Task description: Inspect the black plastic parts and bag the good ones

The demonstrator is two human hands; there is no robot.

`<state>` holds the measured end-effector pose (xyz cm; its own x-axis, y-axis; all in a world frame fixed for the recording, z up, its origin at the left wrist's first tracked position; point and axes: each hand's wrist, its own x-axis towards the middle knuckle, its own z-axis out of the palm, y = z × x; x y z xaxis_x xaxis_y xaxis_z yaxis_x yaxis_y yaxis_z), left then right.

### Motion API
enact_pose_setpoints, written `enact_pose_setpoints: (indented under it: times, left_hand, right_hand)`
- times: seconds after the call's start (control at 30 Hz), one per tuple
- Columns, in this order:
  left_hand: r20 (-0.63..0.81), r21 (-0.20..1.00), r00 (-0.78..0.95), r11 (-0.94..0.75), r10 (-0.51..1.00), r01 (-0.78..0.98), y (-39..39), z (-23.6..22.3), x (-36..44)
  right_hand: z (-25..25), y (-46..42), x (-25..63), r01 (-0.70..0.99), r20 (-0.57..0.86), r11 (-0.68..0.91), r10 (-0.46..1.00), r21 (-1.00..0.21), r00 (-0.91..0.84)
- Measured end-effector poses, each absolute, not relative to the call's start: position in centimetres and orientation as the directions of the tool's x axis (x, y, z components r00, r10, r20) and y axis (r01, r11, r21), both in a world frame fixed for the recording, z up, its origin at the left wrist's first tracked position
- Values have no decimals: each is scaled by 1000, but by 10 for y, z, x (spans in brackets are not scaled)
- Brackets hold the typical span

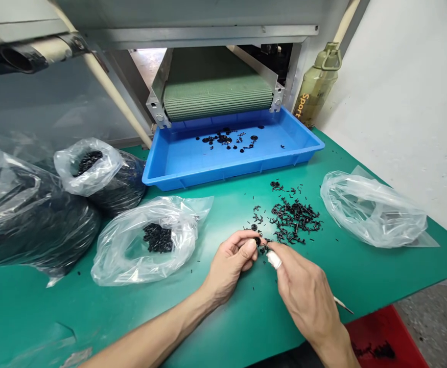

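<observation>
While the left hand (231, 260) pinches a small black plastic part (257, 241) in its fingertips, the right hand (303, 286) comes in narrow against it, its grip unclear, just beside a loose pile of black parts (294, 220) on the green surface (223, 327); a tight fingertip pinch suits such small pieces.

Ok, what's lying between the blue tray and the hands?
In the head view, small black plastic parts lie scattered on the green mat.
</observation>
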<state>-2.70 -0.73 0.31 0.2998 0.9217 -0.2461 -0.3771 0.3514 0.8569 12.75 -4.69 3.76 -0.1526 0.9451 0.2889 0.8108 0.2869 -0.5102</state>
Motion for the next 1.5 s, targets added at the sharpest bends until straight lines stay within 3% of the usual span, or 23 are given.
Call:
enact_pose_setpoints:
  times: [0.27, 0.5, 0.6, 0.7, 0.8, 0.9, 1.03, 1.2, 1.5]
  left_hand:
    - [-252, 859, 301, 356, 920, -368, -9, 5, -26]
    - [-232, 884, 227, 302, 946, -356, -10, 0, -27]
    - [-226, 892, 209, 288, 952, -349, -10, -2, -28]
    - [-212, 906, 226, 278, 951, -321, -10, 0, -29]
    - [-222, 919, 216, 278, 951, -280, -10, 3, -27]
    - [-222, 916, 150, 259, 963, -307, -11, 5, -24]
    - [-206, 902, 93, 226, 974, -367, -11, 5, -23]
    - [-263, 858, 120, 288, 957, -425, -9, 7, -24]
    - [-255, 826, 152, 297, 955, -479, -7, 10, -24]
  right_hand:
    - [30, -47, 115, 862, 332, 286, 932, -419, -147]
    - [21, -49, 95, 932, 467, 239, 880, -274, -89]
    - [24, -46, 98, 891, 393, 228, 918, -392, -63]
    - [28, -39, 111, 768, 133, 130, 989, -628, -59]
    - [30, -30, 125, 714, -15, 1, 1000, -701, -16]
    - [30, -20, 132, 769, -2, -22, 1000, -639, 27]
    - [35, 0, 124, 841, 70, 121, 993, -528, -99]
    - [39, 22, 113, 931, -38, 179, 979, -317, -201]
    - [42, 20, 117, 916, -93, 219, 960, -337, -264]
